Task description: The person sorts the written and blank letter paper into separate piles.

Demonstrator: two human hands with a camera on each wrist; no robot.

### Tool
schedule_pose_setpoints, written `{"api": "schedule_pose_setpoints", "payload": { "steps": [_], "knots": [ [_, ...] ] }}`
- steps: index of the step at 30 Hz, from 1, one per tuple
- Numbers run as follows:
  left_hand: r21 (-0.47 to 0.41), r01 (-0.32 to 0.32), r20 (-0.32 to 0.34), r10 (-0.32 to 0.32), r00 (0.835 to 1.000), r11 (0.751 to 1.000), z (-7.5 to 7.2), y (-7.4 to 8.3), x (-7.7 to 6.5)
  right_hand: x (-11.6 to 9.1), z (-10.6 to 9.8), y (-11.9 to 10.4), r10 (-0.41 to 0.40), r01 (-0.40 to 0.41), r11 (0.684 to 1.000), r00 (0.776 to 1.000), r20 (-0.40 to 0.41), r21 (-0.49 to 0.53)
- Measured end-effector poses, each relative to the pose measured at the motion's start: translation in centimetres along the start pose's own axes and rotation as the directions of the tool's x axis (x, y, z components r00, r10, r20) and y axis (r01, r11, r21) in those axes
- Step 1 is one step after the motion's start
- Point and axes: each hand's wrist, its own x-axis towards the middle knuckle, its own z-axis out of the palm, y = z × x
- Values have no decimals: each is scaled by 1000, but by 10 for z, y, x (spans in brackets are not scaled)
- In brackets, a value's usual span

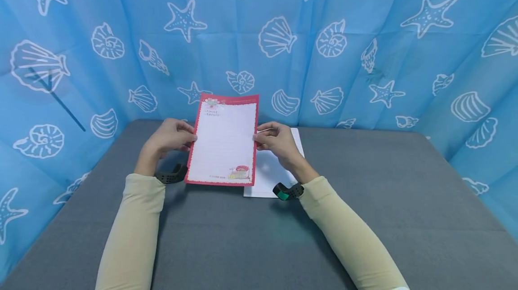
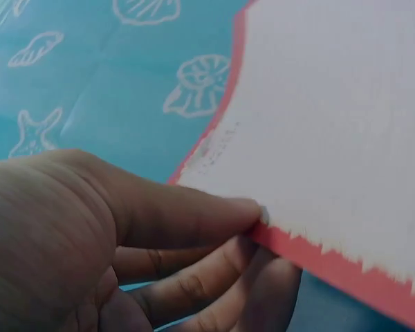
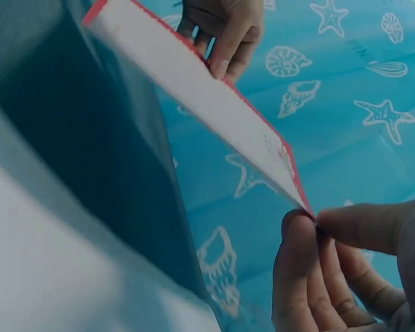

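Note:
A sheet of letter paper (image 1: pixel 226 141) with a red border, faint lines and small printed drawings is held up, tilted toward the head camera. My left hand (image 1: pixel 171 136) pinches its left edge between thumb and fingers. On the opposite edge, my right hand (image 1: pixel 277 141) pinches the paper the same way. In the left wrist view the thumb of the left hand (image 2: pixel 187 221) lies over the red border, fingers behind. The right wrist view shows the sheet (image 3: pixel 207 104) slightly bowed between both hands. Below and behind it, partly covered, a white pad or stack of paper (image 1: pixel 269 173) lies on the table.
The grey table (image 1: pixel 226 240) reaches back to a blue curtain (image 1: pixel 251 33) printed with white shells and starfish. A black band (image 1: pixel 171 175) is on the left wrist, and a black band with a green part (image 1: pixel 288 191) on the right.

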Motion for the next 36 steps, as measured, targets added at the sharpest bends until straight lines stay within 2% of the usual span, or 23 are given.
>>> {"api": "schedule_pose_setpoints", "payload": {
  "steps": [6, 11, 16, 22, 26, 32, 36],
  "knots": [
    [25, 37, -46, -35, 998, 999, -7, -9, 0, 4, 21, 5, 73, -72, 997, 996, -49, 26],
    [55, 63, -62, -60, 996, 996, -8, -12, 0, 6, 34, 11, 103, -104, 995, 993, -60, -9],
    [75, 98, -60, -94, 994, 992, -8, -13, 0, 8, 40, 16, 141, -142, 989, 989, -40, -45],
    [107, 129, -71, -122, 990, 986, -9, -18, 2, 12, 45, 19, 173, -169, 978, 984, 28, -120],
    [121, 158, -78, -149, 986, 980, -9, -22, 4, 13, 45, 20, 223, -210, 965, 973, 67, -156],
    [158, 194, -88, -182, 979, 968, -4, -28, 8, 13, 44, 20, 320, -291, 928, 942, 101, -233],
    [174, 227, -93, -213, 973, 958, -1, -32, 10, 12, 44, 20, 354, -314, 911, 928, 116, -267]
  ]
}}
